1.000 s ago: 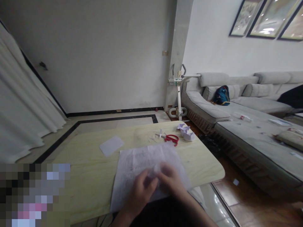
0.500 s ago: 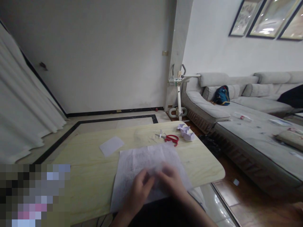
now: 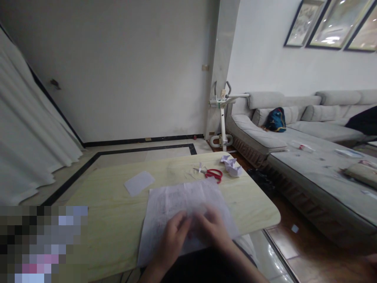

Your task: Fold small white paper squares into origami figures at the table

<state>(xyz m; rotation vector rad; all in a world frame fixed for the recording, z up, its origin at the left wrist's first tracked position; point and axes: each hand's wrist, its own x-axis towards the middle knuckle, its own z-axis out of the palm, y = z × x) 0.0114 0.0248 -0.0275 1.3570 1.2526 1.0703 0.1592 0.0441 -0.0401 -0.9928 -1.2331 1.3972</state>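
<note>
My left hand (image 3: 174, 235) is over a large creased sheet of printed paper (image 3: 165, 200), its thumb and fingers brought together. Close beside it my right hand (image 3: 212, 225) has its fingers curled in, smeared by motion. The fingertips of both hands meet above the sheet, and whatever lies between them is blurred and partly hidden. Beyond the sheet's far edge lie red-handled scissors (image 3: 214, 174) with thin paper scraps (image 3: 200, 167) at the blades. Folded white paper pieces (image 3: 232, 168) stand at the table's far right corner. A small blank paper (image 3: 139, 183) rests to the left.
The pale yellow table (image 3: 108, 220) has a rounded right corner. To its right are a grey sofa (image 3: 297, 169) with a blue backpack (image 3: 276, 119) on it. White exercise equipment (image 3: 223, 122) stands behind the table. A white curtain (image 3: 29, 129) hangs at left; the lower left is pixelated.
My hands stay together over the printed sheet, with small finger movements; the right fingers have shifted slightly. A pale patch between the fingertips is less visible now. Everything on the table stays put.
</note>
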